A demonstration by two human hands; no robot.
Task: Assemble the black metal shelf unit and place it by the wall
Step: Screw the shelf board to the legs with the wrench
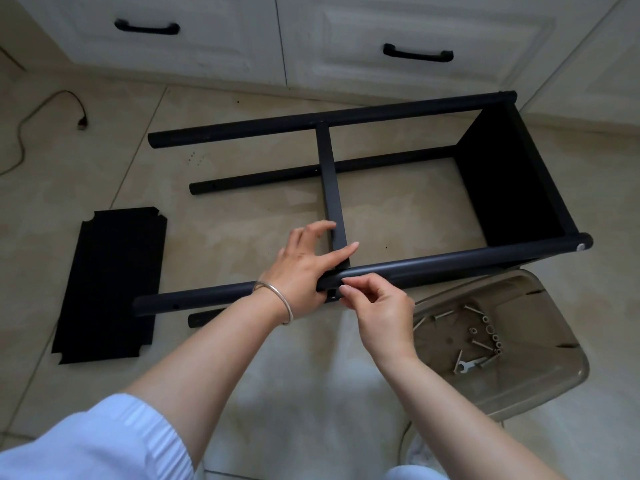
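Left hand: the left hand (304, 271) lies on the near tube (450, 263) where the cross panel (331, 188) meets it; its fingers are spread, not closed, with the thumb along the tube and the other fingers up beside the panel. A silver bangle (277, 299) sits on the wrist.
Right hand: the right hand (377, 303) has thumb and forefinger pinched together at the front of the same tube, right at the joint; whatever small part they hold is too small to tell.
Shelf unit: the black frame (346, 117) lies on its side on the tiled floor (242, 220), four tubes running left to right, one shelf panel (512, 181) fixed at the right end, the cross panel standing between the near and far tubes.
Loose shelf: a flat black board (110, 285) lies on the floor left of the frame, apart from it.
Tub: a clear plastic tub (568, 372) sits just right of the right hand, holding bolts, nuts and a small wrench (465, 364).
Behind: white cabinets (242, 36) with black handles; a cable (52, 105) lies at far left.
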